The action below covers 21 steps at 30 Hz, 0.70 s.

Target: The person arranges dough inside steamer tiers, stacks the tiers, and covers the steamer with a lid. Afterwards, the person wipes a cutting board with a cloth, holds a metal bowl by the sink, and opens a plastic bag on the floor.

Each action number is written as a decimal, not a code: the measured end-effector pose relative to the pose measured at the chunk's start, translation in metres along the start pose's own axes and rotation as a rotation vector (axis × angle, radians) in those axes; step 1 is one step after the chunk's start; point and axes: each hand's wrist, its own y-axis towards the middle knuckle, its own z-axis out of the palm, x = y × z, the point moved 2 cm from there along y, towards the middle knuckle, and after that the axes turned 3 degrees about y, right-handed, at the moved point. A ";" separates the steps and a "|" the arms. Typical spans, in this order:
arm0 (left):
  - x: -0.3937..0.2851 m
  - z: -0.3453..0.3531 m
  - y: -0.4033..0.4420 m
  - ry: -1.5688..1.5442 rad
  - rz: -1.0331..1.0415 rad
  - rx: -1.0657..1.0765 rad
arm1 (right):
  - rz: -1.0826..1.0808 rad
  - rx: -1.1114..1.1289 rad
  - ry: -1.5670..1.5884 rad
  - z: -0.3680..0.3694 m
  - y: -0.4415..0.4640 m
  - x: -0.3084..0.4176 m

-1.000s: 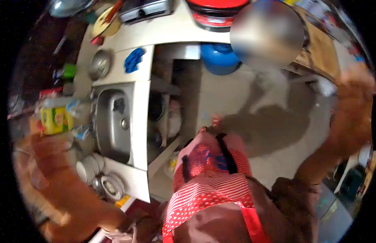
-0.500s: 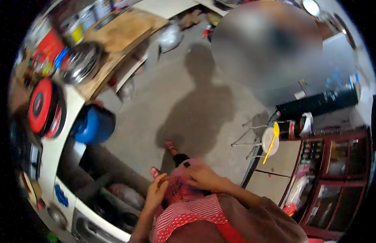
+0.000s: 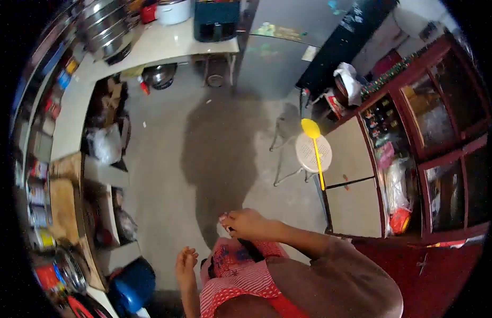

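Observation:
My left hand hangs low beside the apron, fingers loosely bent and a little apart, with nothing seen in it. In front of my waist, my right hand hovers over the skirt with its fingers partly curled; I see nothing held in it. I wear a red and white apron with stripes and dots. A bit of pink footwear shows just past the right fingertips. To the right of my hands, a yellow fly swatter lies across a round white stool with a perforated seat.
A dark red cabinet lines the right side, and a grey fridge stands ahead. The pale counter runs along the left and back, bearing a stacked steamer. A blue bucket stands at lower left. My shadow falls on the floor.
My view has turned rightward, so the wooden board and bucket now sit lower left and the fridge is ahead. My right hand has moved forward from the skirt; the left fingers are more curled.

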 end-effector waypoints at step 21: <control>-0.120 0.063 0.232 0.132 0.103 0.168 | 0.306 0.449 0.104 -0.069 0.154 -0.115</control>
